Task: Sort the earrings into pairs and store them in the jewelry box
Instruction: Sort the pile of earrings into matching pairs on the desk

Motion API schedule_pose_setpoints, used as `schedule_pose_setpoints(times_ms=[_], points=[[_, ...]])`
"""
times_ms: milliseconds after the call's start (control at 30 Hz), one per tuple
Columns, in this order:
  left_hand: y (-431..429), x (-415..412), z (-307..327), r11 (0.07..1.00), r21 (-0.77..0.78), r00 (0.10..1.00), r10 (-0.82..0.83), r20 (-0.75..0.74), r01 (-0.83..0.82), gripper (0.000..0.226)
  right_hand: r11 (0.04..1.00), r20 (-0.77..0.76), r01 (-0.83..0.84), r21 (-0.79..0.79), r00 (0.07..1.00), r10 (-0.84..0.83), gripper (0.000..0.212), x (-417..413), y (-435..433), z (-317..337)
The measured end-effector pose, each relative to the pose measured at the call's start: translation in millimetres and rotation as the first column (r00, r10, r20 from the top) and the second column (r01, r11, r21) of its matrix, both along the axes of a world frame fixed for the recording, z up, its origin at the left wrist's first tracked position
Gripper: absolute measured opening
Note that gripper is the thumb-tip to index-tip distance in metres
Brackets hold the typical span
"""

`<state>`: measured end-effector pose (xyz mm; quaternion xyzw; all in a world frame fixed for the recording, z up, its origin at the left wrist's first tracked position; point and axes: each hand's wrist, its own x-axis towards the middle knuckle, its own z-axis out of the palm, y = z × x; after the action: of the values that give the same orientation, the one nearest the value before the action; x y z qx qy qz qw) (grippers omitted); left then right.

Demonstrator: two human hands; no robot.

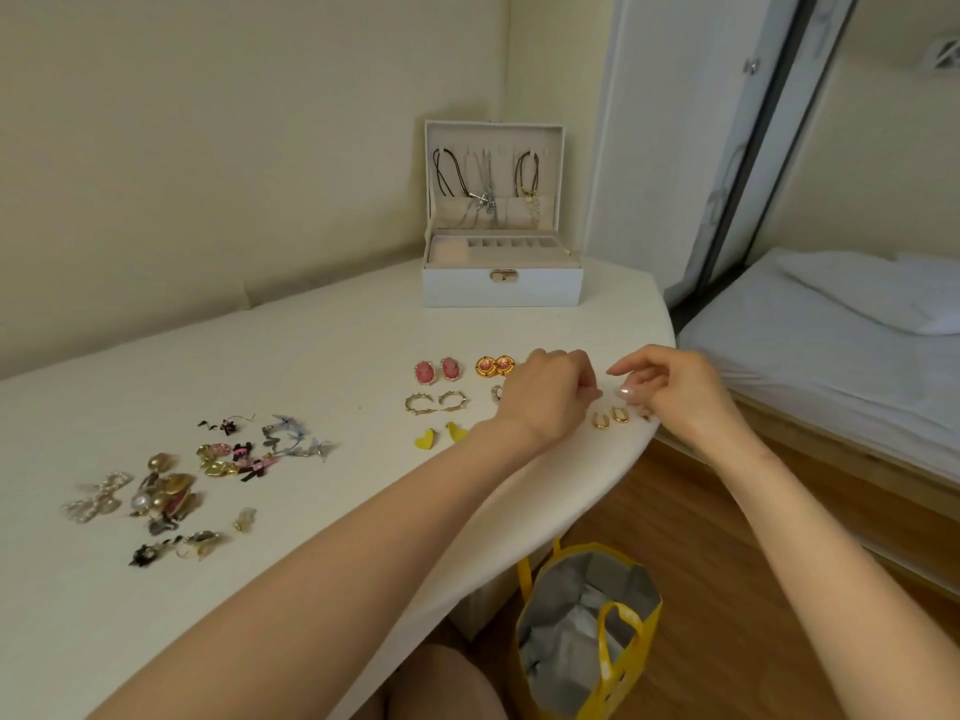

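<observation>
Head view: 2 small gold oval hoop earrings (611,417) side by side on white table (311,366) near front edge, long axes pointing away; directly below right hand (670,392), fingers loosely curled, empty; left hand (550,394) just beside, grip unclear; open white jewelry box (502,288) well beyond.

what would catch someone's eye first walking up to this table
Probably the two hands, left hand and right hand, meeting near the table's right edge over small gold hoop earrings. Left of them, matched pairs lie in neat rows, such as pink cameo earrings and yellow heart earrings. An unsorted earring pile sprawls at far left, and the open white jewelry box stands at the back.
</observation>
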<state>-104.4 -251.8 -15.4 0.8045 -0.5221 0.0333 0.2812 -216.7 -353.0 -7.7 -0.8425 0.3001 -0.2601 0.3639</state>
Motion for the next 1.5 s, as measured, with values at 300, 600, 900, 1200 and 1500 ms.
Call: schedule_pose_setpoints(times_ms=[300, 600, 900, 1200, 1500], points=[[77.9, 8.3, 7.9, 0.999, -0.033, 0.998, -0.005, 0.068, 0.007, 0.016, 0.97, -0.246, -0.097, -0.222, 0.968, 0.041, 0.022, 1.7, 13.7, -8.2], [157.7, 38.6, 0.1, 0.994, -0.041, 0.99, 0.106, 0.092, -0.102, 0.006, 0.962, -0.23, -0.058, -0.267, 0.973, -0.005, 0.013, 8.6, 14.1, -17.2], [206.3, 42.3, 1.7, 0.997, -0.015, 0.997, 0.077, -0.03, -0.077, 0.004, 0.956, 0.004, -0.23, -0.18, 0.972, 0.234, 0.009, 29.7, 95.4, -4.8], [261.2, 66.8, 28.4, 0.981, 0.121, 0.971, 0.168, -0.168, -0.149, 0.012, 0.85, 0.038, -0.518, -0.091, 0.852, 0.523, 0.005, 77.0, 184.0, -15.5], [305.6, 86.5, 29.5, 0.954, 0.228, 0.925, 0.256, -0.28, -0.195, 0.013, 0.703, -0.065, -0.71, -0.028, 0.703, 0.708, 0.016, 110.4, 229.1, -11.8]])
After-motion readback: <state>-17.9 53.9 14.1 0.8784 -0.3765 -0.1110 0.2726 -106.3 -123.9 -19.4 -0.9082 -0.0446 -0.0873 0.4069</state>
